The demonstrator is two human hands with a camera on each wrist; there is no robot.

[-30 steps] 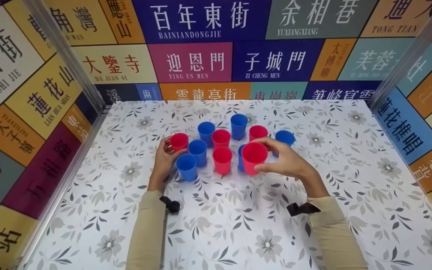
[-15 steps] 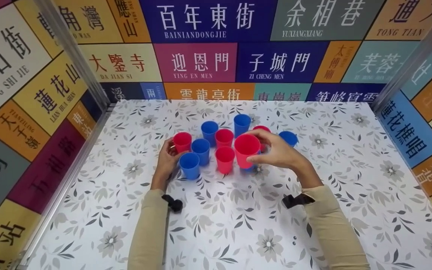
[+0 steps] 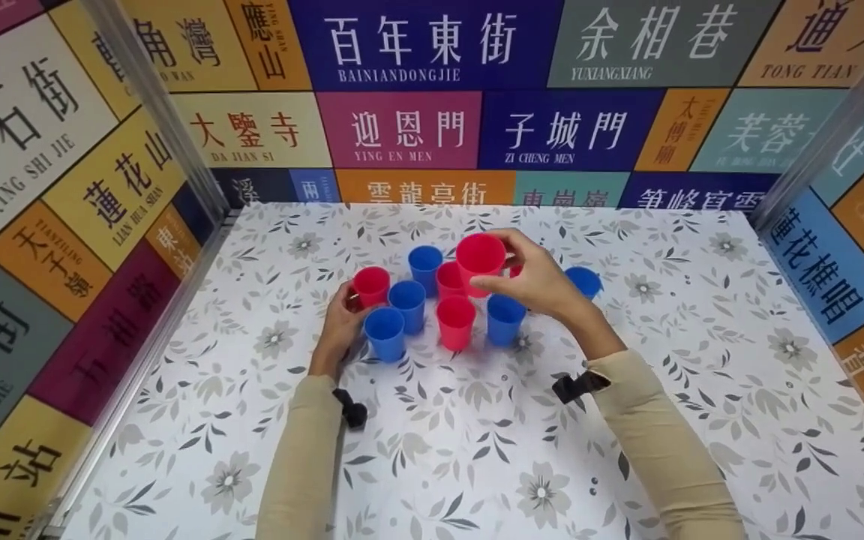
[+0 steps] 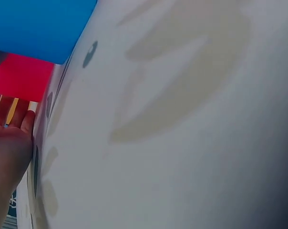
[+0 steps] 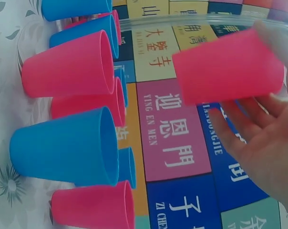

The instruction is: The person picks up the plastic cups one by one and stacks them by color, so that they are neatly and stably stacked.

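Note:
In the head view, my right hand (image 3: 537, 274) grips a red cup (image 3: 481, 262) and holds it raised above the others. The right wrist view shows this red cup (image 5: 230, 67) well apart from the standing cups. At the left of the group, my left hand (image 3: 338, 326) holds another red cup (image 3: 372, 285), with fingers round its far left side and thumb in front. Beside it stand a blue cup (image 3: 406, 306) and a nearer blue cup (image 3: 385, 334). A red cup (image 3: 456, 322) and a blue cup (image 3: 505, 319) stand upright below the raised one.
A blue cup (image 3: 425, 268) and a partly covered red cup (image 3: 449, 279) stand farther back. Another blue cup (image 3: 583, 281) is at the right, partly behind my right hand. Walls with printed signs (image 3: 402, 127) border the floral tabletop (image 3: 432, 450).
My right hand has carried its red cup leftward and away from me, uncovering the front right blue cup. The far blue cup is now hidden. My left hand stays at its red cup.

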